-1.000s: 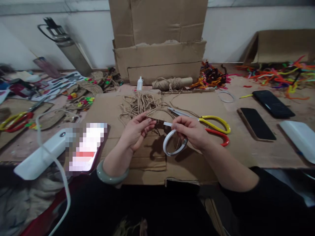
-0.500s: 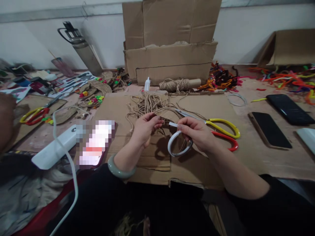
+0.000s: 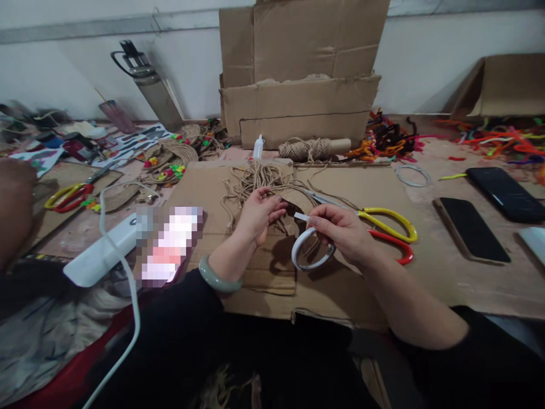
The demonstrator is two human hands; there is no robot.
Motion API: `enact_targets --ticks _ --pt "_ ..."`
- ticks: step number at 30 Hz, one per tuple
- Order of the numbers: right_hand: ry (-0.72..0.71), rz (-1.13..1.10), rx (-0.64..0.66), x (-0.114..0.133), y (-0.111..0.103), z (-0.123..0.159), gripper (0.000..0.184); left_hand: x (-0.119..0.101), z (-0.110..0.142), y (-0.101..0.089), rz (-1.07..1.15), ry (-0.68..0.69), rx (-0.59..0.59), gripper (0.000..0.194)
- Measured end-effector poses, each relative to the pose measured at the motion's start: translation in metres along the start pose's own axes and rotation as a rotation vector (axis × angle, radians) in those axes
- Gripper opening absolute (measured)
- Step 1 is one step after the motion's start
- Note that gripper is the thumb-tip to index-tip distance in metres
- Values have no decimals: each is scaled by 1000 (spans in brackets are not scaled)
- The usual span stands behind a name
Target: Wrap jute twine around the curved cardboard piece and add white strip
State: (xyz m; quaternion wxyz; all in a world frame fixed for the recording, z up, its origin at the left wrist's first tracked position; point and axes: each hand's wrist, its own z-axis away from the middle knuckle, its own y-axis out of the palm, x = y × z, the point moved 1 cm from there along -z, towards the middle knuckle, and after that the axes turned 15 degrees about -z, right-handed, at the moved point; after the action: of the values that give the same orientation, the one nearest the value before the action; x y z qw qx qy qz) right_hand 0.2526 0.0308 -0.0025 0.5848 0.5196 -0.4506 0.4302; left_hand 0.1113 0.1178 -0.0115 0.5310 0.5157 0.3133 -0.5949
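In the head view my right hand (image 3: 343, 227) is closed on a narrow roll of white tape (image 3: 298, 255). A short white tape end sticks out to the left of its thumb and forefinger. My left hand (image 3: 260, 218), with a pale bangle (image 3: 218, 277) at the wrist, is just left of the tape end and apart from it. Its fingers are curled together beside a dark strip; what they hold is not clear. Behind it lies a tangle of jute cords (image 3: 255, 176). Scissors with yellow and red handles (image 3: 392, 218) lie under and behind my right hand.
A cardboard sheet (image 3: 340, 301) covers the work area. Behind it are a twine roll (image 3: 304, 149), a small white bottle (image 3: 258, 147) and a cardboard box (image 3: 298, 105). Phones (image 3: 472, 227) lie at right, a lit phone (image 3: 170, 250) at left. Another person's arm (image 3: 15, 204) shows at far left.
My left hand's fingers have shifted and look a little looser beside the dark strip. My right hand keeps the tape roll in nearly the same place. The whole view has shifted slightly.
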Motion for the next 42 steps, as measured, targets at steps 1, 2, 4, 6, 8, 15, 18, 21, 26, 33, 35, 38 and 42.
enact_targets --ticks 1,2,4,6,8,15,18,21,26,33,35,38,42 --pt "-1 3 -6 0 0 0 23 0 -1 0 -17 9 -3 26" --pt "-5 6 -7 0 0 0 24 0 -3 1 -30 18 -4 29" --pt "-10 17 -5 1 1 -1 24 -1 -5 1 -47 29 -1 33" --pt "-12 21 -6 0 0 -1 23 -1 -6 2 -55 24 9 32" --pt "-11 9 -9 0 0 -2 23 0 -7 2 -56 19 14 31" --pt "-37 32 -64 6 -2 -1 21 6 -8 -1 -134 162 47 27" --pt "-56 68 -80 12 -5 2 19 7 -1 -4 -202 289 65 29" --pt "-77 117 -42 19 -6 5 19 5 13 -5 -271 389 90 30" --pt "-153 303 24 35 0 5 16 2 33 -3 -404 466 75 25" --pt "-178 438 127 46 8 1 14 5 37 -8 -407 484 102 26" --pt "-185 469 150 46 8 1 14 6 38 -9 -414 505 125 26" --pt "-199 509 142 46 8 1 13 8 41 -9 -420 525 151 27" --pt "-247 594 95 48 10 3 13 9 44 -7 -400 516 177 26"
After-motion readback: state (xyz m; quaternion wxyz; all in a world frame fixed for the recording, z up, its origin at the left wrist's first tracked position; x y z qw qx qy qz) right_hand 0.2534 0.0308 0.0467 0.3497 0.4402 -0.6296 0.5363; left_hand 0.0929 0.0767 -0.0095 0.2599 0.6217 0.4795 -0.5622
